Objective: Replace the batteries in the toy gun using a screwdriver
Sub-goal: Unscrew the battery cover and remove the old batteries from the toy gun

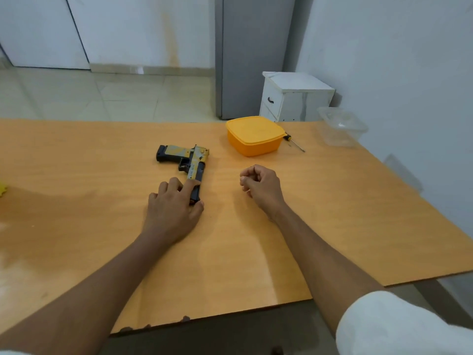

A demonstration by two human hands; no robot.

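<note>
A black and yellow toy gun (190, 160) lies flat on the orange table (102, 180), its grip pointing left and its barrel pointing toward me. My left hand (171, 208) holds the muzzle end, with the index finger over the barrel and the thumb at the tip. To the right of the gun, my right hand (261, 185) has its fingers curled into a fist, and I see nothing in it. A small screwdriver (294, 142) with a black and yellow handle lies at the back right, partly behind a yellow box.
A lidded yellow plastic box (256, 135) stands behind my right hand. A clear plastic container (341, 126) sits at the table's far right corner. A yellow object (2, 189) peeks in at the left edge. A white cabinet (297, 96) stands beyond the table.
</note>
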